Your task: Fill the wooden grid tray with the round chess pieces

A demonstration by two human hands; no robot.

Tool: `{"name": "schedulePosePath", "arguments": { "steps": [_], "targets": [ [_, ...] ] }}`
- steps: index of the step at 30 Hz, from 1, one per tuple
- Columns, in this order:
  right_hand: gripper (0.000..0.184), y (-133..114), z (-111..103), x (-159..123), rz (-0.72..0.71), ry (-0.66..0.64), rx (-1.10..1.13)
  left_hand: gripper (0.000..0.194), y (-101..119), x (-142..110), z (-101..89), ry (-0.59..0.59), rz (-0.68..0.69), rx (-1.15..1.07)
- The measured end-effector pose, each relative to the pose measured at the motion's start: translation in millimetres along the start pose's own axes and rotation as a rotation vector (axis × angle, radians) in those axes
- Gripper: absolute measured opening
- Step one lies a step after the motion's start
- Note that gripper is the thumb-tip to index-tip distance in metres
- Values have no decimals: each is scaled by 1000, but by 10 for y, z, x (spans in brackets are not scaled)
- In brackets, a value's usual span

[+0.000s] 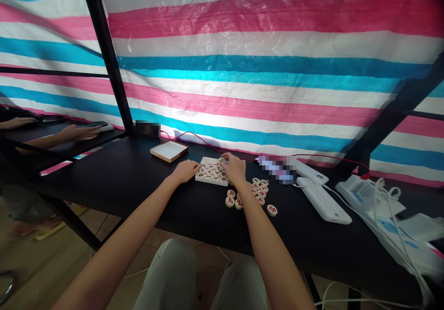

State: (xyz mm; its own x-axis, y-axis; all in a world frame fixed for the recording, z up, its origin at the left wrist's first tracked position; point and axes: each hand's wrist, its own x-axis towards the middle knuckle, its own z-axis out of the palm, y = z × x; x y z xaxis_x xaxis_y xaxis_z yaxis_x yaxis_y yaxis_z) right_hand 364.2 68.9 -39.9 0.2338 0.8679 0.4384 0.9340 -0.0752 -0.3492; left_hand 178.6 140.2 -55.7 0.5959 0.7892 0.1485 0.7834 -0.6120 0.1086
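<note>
A shallow white box (pixel 211 181) lies on the black table with several round xiangqi pieces (pixel 210 170) in it, marked with dark characters. At the box's left edge, my left hand (pixel 186 170) has its fingers closed on the rim. My right hand (pixel 236 167) is over the box's far right corner, pinching one xiangqi piece (pixel 221 161) between thumb and fingers. Loose pieces with red characters (pixel 255 186) lie to the right of the box, partly hidden behind my right wrist. One red-marked piece (pixel 272 210) sits apart, nearer the front edge.
An open box lid (pixel 169 151) rests at the back left. White power banks (pixel 326 203) and a power strip (pixel 385 222) with cables stand on the right. Beyond the black post (pixel 111 65) at left, another person's hand (pixel 80 133) rests by a phone. Striped sheeting hangs behind.
</note>
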Motion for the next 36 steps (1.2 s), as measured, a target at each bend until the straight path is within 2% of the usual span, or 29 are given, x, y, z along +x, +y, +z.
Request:
{"name": "schedulePosePath", "arguments": {
  "steps": [5,17,26,36],
  "targets": [
    [16,15,54,12,-47,63,-66,52,-5,2,10,4,6,-1],
    [16,14,168,27,-52,13,-82,51,-11,12,33,13,1,16],
    [11,-8,162,12,-79,38,-153,51,-4,0,17,5,-2,-3],
    [14,17,182,11,-24,36,-168,50,-8,4,18,6,-2,-5]
  ]
}}
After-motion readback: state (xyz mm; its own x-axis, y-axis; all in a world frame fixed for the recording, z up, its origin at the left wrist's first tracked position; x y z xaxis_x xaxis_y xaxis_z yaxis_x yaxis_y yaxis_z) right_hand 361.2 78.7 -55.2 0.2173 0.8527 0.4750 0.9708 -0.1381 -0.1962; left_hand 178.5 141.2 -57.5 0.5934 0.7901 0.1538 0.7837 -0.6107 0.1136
